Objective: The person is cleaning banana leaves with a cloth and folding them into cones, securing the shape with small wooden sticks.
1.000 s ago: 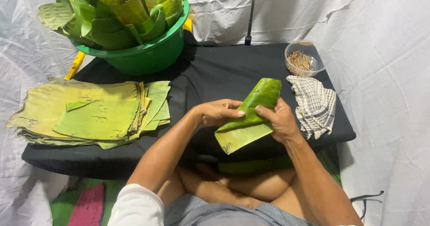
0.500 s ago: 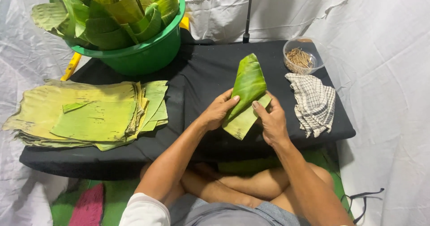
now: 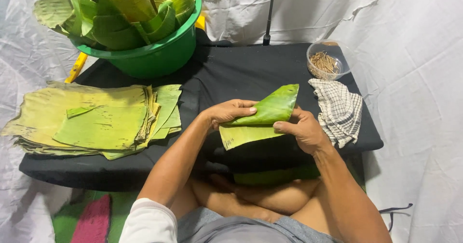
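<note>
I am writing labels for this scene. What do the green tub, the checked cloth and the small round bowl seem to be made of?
The green tub looks like moulded plastic: even colour, smooth rolled rim with a soft shine. The checked cloth appears to be woven fabric, probably cotton: matte, limp, with folds. The small round bowl seems to be clear plastic, possibly glass: the thin sticks inside show through its wall.
</note>
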